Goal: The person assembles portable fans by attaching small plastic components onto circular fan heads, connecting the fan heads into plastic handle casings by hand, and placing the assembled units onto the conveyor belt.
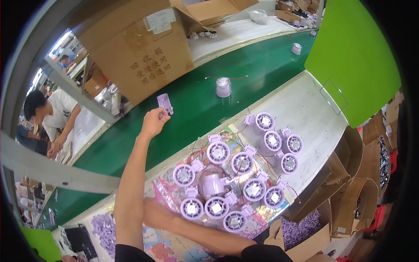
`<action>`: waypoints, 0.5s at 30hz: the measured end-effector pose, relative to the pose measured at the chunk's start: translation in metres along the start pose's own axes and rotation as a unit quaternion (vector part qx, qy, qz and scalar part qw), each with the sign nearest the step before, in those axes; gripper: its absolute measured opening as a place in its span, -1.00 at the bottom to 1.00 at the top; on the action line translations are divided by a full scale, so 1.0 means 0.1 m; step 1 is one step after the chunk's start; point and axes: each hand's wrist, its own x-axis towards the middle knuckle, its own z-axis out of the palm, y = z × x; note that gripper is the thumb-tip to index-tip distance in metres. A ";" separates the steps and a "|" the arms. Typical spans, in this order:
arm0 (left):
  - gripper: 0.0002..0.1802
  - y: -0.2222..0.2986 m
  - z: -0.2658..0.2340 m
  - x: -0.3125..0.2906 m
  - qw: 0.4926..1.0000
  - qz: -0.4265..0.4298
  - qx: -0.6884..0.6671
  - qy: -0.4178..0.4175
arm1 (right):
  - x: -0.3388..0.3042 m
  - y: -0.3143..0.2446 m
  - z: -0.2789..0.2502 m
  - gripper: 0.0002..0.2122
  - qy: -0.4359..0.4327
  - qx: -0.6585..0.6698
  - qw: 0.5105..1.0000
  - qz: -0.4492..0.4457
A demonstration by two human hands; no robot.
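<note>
And there's the left hand, stretched out over the green belt, with thumb and fingers pinching the near end of a purple casing, its hollow side showing. It's out near the big cardboard box, well apart from the round purple cups. The right forearm cuts low across, under the left one; that hand is hidden behind the left arm, so I can't tell how its fingers stand.

So how far along are we? On the near surface, about a dozen purple cups stand in a loose crowd, most showing a pale square in the middle, a small bracket beside them, and thin red wires trailing between. Those look part-built, I'd say, rather than finished, with their wires loose. Another cup lies on its side in the middle of the bunch.

Out on the belt sits a cup with a clear top, wire laid across behind it, and a second one farther along; those two look further on, in my judgement. The casing in the fingers isn't joined to anything. And plenty seems left: a heap of small purple parts by the left elbow, more in an open carton at the right.
</note>
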 end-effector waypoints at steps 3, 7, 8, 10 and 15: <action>-0.86 0.17 -0.29 -0.45 1.000 0.012 -0.012 -0.006 | 0.05 0.02 -0.09 -0.80 -0.071 -0.075 0.994 -0.040; -0.85 0.69 -0.68 -1.29 0.997 0.056 -0.027 0.050 | 0.02 0.18 -0.09 -0.88 0.000 -0.093 0.990 -0.103; -0.84 0.74 -0.74 -1.52 0.993 0.086 -0.027 0.074 | 0.03 0.13 -0.16 -0.89 -0.021 -0.104 0.990 -0.092; -0.85 0.89 -0.93 -2.04 0.988 0.083 -0.016 0.131 | 0.01 -0.09 -0.31 -0.90 -0.056 -0.141 0.986 -0.073; -0.87 1.02 -1.01 -3.14 0.959 0.137 0.090 0.233 | -0.55 -0.66 -0.68 -0.89 0.064 -0.204 0.968 -0.130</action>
